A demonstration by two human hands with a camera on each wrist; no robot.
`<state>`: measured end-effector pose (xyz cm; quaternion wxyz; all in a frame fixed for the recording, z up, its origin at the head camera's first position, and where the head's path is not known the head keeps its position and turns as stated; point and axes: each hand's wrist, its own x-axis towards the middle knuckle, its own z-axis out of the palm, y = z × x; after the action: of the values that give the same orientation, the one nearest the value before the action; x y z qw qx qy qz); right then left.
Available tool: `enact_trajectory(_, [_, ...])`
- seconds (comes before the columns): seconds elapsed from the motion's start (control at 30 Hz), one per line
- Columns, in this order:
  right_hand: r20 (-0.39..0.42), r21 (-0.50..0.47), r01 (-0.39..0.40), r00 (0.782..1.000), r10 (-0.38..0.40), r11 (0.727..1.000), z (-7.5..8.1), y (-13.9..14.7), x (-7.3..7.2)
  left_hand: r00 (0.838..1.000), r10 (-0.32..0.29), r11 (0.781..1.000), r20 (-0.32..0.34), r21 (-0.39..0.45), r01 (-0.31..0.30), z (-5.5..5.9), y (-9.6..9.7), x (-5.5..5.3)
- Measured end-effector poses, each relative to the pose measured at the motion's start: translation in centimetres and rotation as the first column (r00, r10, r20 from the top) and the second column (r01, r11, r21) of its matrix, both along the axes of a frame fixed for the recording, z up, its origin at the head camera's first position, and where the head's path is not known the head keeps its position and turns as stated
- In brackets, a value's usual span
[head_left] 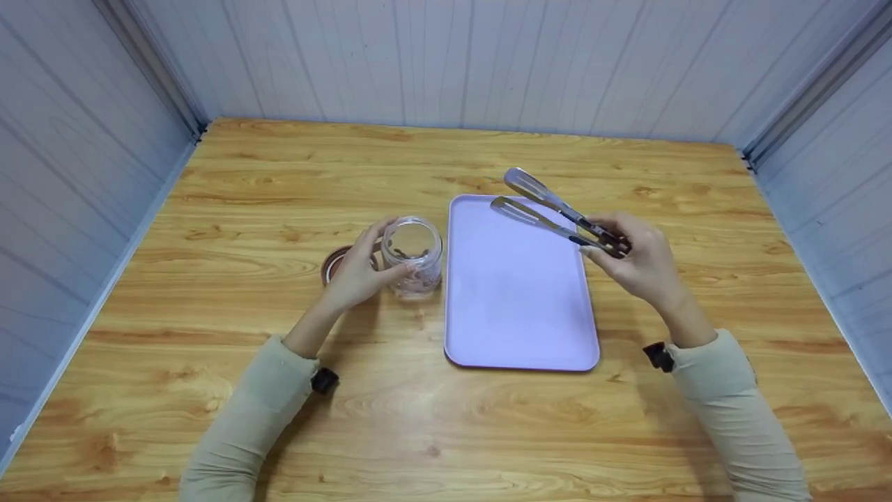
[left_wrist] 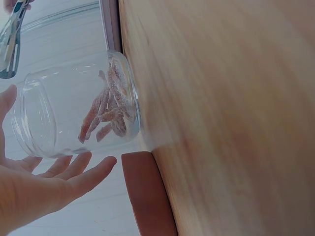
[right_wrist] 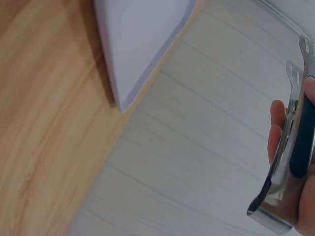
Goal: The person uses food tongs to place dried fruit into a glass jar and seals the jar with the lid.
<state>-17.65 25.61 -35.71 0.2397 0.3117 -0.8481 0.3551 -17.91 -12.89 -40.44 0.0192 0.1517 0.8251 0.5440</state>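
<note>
My left hand (head_left: 359, 275) holds a clear glass jar (head_left: 426, 275) standing on the table left of the tray, thumb on the near side and fingers round the far side. In the left wrist view, several reddish-brown strips (left_wrist: 110, 105) with a whitish coating lie at the jar's bottom; its mouth is uncovered. My right hand (head_left: 637, 258) grips metal tongs (head_left: 550, 202) by their dark-sided handles. Their slotted tips are spread apart over the far part of the lilac tray (head_left: 519, 300), with nothing between them.
A reddish-brown round lid (head_left: 334, 263) lies on the wooden table beside the jar, partly hidden by my left hand. In the left wrist view the lid's side (left_wrist: 147, 191) shows close to the jar's base. White panelled walls (head_left: 460, 63) border the table's back and sides.
</note>
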Motion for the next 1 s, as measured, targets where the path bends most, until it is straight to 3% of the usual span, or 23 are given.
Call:
enact_trajectory(0.23, [0.017,-0.002,0.093,0.996,-0.093,0.996,-1.3,0.9,0.2,1.000,-0.003,1.000,0.002,0.006,0.003,0.0,0.0,0.0])
enact_trajectory(0.5, [0.088,-0.028,0.170,0.982,-0.167,0.985,-2.1,2.2,0.7,1.000,-0.011,1.000,0.010,-0.012,0.011,0.0,-0.2,0.0])
enact_trajectory(0.73, [0.104,-0.045,0.220,0.971,-0.214,0.975,-2.4,3.8,1.2,1.000,-0.013,1.000,-0.004,-0.018,0.013,-0.1,-0.2,0.0])
enact_trajectory(1.0, [0.132,-0.066,0.356,0.929,-0.345,0.932,-2.8,5.8,2.0,1.000,-0.004,1.000,-0.004,-0.006,0.004,-0.1,-0.1,0.0])
